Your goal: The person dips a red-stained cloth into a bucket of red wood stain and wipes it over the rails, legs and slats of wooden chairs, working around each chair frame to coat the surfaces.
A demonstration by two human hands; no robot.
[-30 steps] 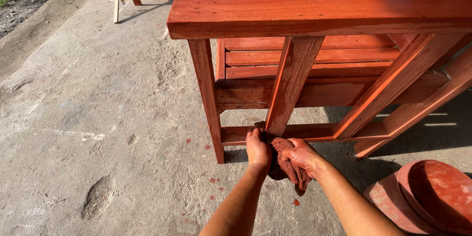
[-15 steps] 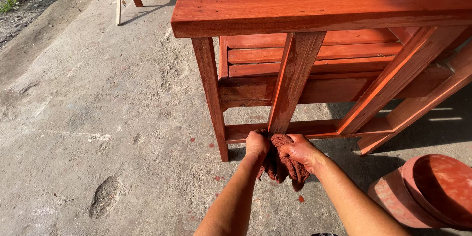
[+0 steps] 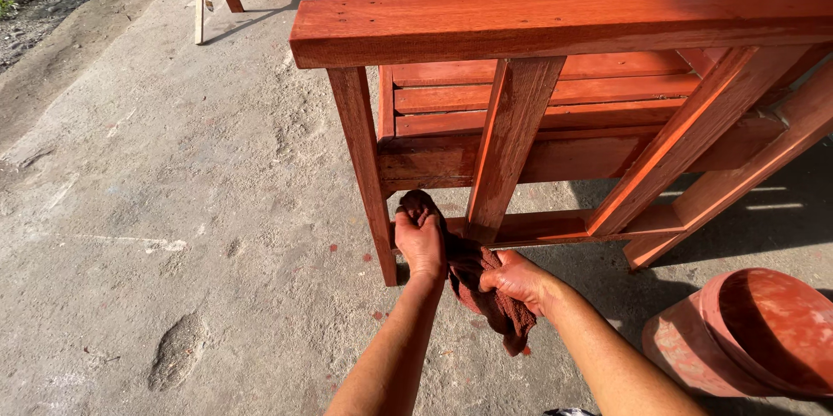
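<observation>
Left hand is clenched on the upper end of a dark red staining rag, pressed against the bench's lower rail. Right hand grips the rag's hanging middle. The rail runs rightward from both hands (left nearer the leg). No labels visible; a stained bucket sits right.

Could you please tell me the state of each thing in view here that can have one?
Left hand: closed on one end of the rag, at the chair's low rail.
Right hand: gripping the rag's other end.
Rag: crumpled, stained dark red, tail hanging.
Wooden chair: upright, coated red-orange.
Bucket: open, tilted, smeared red.
Concrete floor: spotted with red drips.
</observation>
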